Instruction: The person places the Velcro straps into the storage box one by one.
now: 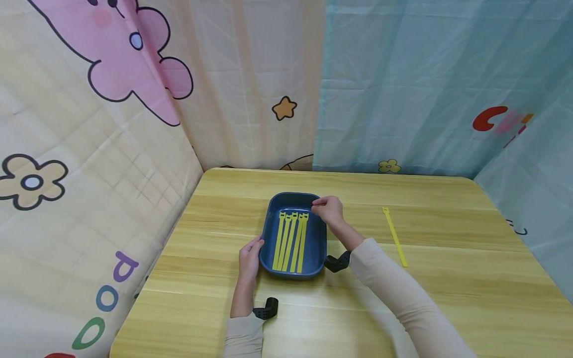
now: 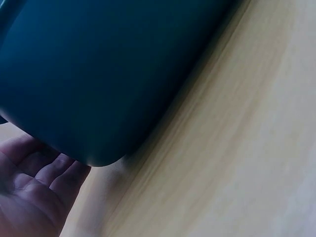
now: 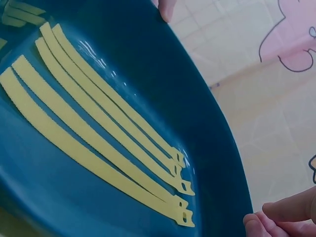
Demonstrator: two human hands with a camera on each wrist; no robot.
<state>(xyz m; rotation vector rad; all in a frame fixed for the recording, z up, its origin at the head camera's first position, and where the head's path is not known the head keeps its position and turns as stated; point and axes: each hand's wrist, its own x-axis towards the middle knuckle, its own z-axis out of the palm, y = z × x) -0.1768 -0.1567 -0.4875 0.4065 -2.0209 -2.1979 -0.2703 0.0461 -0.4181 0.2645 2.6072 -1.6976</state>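
Observation:
A dark blue tray (image 1: 319, 243) with rounded corners is at the middle of the table. Several yellow cable ties (image 1: 278, 242) lie side by side in it, their slotted heads toward the far end. My left hand (image 1: 248, 261) holds the tray's near left side, thumb by the rim; in the left wrist view its fingers go partly out of sight behind the tray wall. At the far right corner, my right hand (image 1: 330, 211) pinches the rim between thumb and fingers. One more yellow cable tie (image 1: 395, 237) lies on the table, right of the tray.
The wooden table (image 1: 215, 209) has printed curtains (image 1: 250, 74) behind it and along both sides. A black wrist camera (image 1: 266, 309) sits on the left wrist and another black camera (image 1: 337, 262) on the right.

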